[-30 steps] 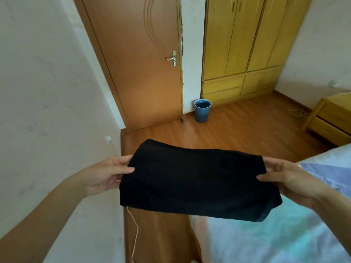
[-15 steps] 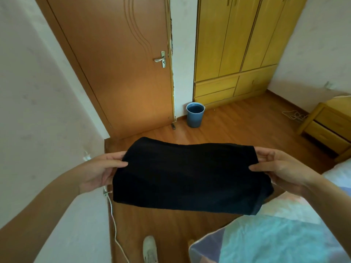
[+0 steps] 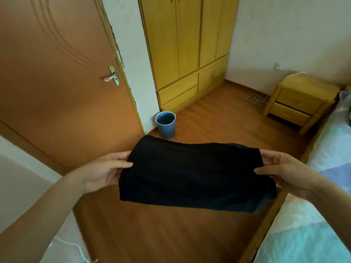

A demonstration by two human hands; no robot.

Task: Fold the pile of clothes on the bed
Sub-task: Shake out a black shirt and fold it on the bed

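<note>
Currently we see the wooden floor (image 3: 190,234) filling the lower middle of the head view, with the brown door (image 3: 57,82) shut at upper left and the yellow wardrobe (image 3: 186,50) beside it against the far wall. At the right edge of the view runs the bed (image 3: 313,234), covered in a pale blue and white sheet. A yellow nightstand (image 3: 298,103) stands near the far end of the bed, and a white cable (image 3: 254,98) lies loose on the floor just beside it.

We hold the black garment (image 3: 193,173) in the air above the floor, apart from the bed; its lower right corner hangs over the bed's near wooden edge. It is folded into a wide flat band and stretched level between both hands.

The left hand (image 3: 102,171) pinches the left short edge of the garment: the thumb lies on top of the cloth, the fingers pass beneath it. The right hand (image 3: 284,173) pinches the right short edge in the same way, thumb on top and fingers curled under the cloth. The cloth between the two grips sags slightly toward us along its near edge.

A blue bucket (image 3: 165,124) stands on the floor beyond the garment, close to the wall strip between door and wardrobe.
</note>
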